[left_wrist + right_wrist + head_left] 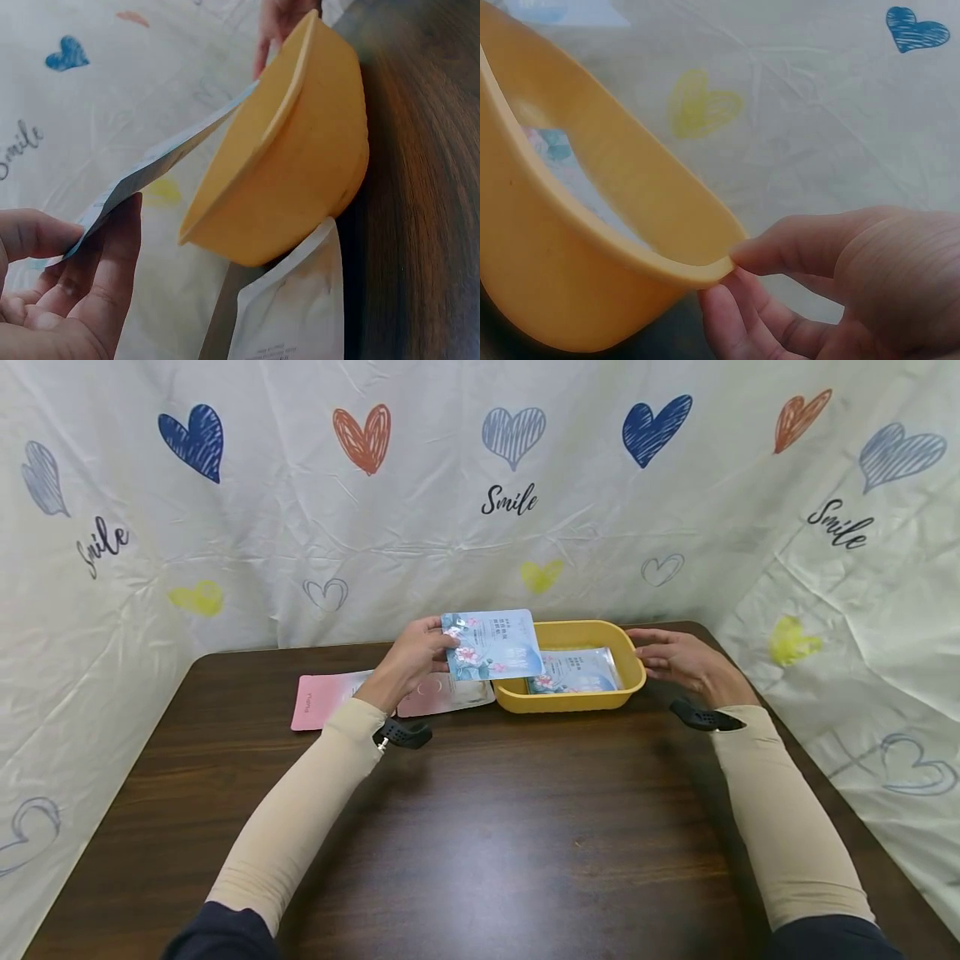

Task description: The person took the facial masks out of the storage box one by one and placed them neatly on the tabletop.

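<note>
My left hand (417, 662) pinches the left edge of a flat blue sheet mask packet (491, 645) printed with pink flowers, thumb on top and fingers beneath. The packet is held above the left part of a yellow plastic basket (577, 702), overlapping its rim in the head view. Inside the basket lies a similar blue packet (576, 670), partly hidden by the held one. At the basket's right end, my right hand (678, 662) holds the rim; in the right wrist view the thumb and fingers (724, 319) meet at its edge.
Left of the basket, a pink packet (311, 703) and another pink and white packet (444, 695) lie on the dark wooden table (480, 827), both partly behind my left arm. A white cloth (420, 527) with hearts hangs behind and along the sides.
</note>
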A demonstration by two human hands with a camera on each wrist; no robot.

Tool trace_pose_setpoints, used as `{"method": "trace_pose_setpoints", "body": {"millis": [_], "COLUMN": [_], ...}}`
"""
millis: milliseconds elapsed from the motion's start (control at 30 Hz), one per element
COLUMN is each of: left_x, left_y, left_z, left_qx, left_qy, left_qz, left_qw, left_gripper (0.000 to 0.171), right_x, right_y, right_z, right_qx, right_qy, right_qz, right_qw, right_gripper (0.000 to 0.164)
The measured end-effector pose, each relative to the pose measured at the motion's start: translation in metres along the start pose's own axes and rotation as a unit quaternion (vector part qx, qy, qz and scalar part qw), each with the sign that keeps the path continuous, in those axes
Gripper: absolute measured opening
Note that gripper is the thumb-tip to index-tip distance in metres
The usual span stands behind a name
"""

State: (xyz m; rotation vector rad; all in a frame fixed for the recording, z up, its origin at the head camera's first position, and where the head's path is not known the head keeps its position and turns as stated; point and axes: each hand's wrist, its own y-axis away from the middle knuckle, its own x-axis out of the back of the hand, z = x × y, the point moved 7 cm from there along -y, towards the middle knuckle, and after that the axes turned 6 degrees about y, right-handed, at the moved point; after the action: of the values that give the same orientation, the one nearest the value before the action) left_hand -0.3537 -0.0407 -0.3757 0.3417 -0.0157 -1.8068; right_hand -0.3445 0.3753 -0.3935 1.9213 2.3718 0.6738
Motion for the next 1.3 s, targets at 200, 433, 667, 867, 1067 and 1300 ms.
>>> {"method": "trace_pose_setpoints", "body": {"millis": [200, 433, 667, 867, 1067, 1300], "left_x": [0.018, 0.042, 0.064, 0.081, 0.096, 0.112], "left_y": [0.011, 0.024, 0.041, 0.053, 0.065, 0.078], "left_z": [0.004, 0.005, 0.007, 0.008, 0.009, 0.003], "left_qx": [-0.006, -0.010, -0.006, -0.001, -0.008, 0.004], "left_qy": [0.024, 0.036, 0.043, 0.050, 0.039, 0.032], "left_qz": [-0.007, 0.003, 0.008, 0.011, 0.018, 0.016], "left_qw": [0.9997, 0.9993, 0.9990, 0.9987, 0.9990, 0.9994], "left_gripper": [0.047, 0.045, 0.051, 0.051, 0.052, 0.050], "right_x": [-0.001, 0.001, 0.002, 0.002, 0.004, 0.001], "right_y": [0.002, -0.002, -0.005, -0.005, -0.004, -0.004], "right_z": [-0.002, 0.000, 0.004, 0.003, 0.001, -0.001], "right_qx": [0.007, -0.007, -0.012, -0.012, -0.012, -0.008], "right_qy": [-0.004, 0.024, 0.030, 0.034, 0.037, 0.056], "right_qz": [-0.005, 0.011, 0.023, 0.018, 0.017, 0.015], "right_qw": [1.000, 1.000, 0.999, 0.999, 0.999, 0.998], "right_gripper": [0.061, 0.061, 0.060, 0.063, 0.063, 0.062]}}
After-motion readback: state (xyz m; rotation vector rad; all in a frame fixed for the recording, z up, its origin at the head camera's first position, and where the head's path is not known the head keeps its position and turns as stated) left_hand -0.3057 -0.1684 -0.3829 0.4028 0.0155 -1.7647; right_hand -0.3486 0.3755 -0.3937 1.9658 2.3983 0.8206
